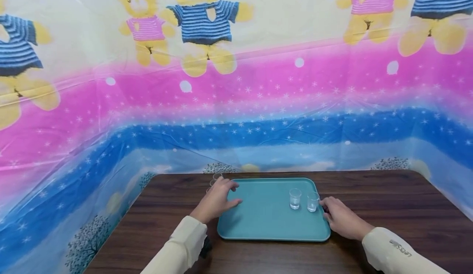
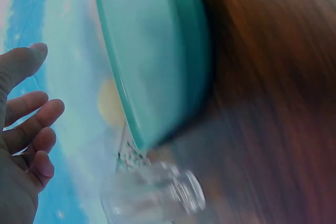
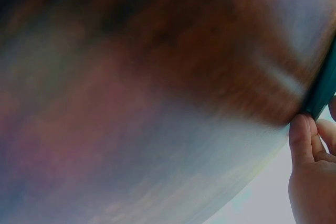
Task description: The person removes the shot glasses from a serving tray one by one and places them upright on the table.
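While the right hand (image 1: 344, 218) held the right rim of a teal tray (image 1: 258, 212), its grip pinched on that edge with fingers bent, the tray lay on the tabletop (image 1: 391, 208), its long axis running side to side between the two hands. Slightly farther off, the left hand (image 1: 218, 200) hovered at the tray's left edge, its grip released: thumb and fingers stood apart with nothing between them. Toward the tray's right end, two clear glasses (image 1: 295, 199) stood upright, the outer one just beside the right hand's fingers, both well apart from the left hand. Beyond the left hand, outside the tray's far left corner, were more glasses (image 2: 152, 195), partly hidden in the head view; the left hand was plainly nearer to these. Behind hung a bear-printed cloth (image 1: 236, 136).
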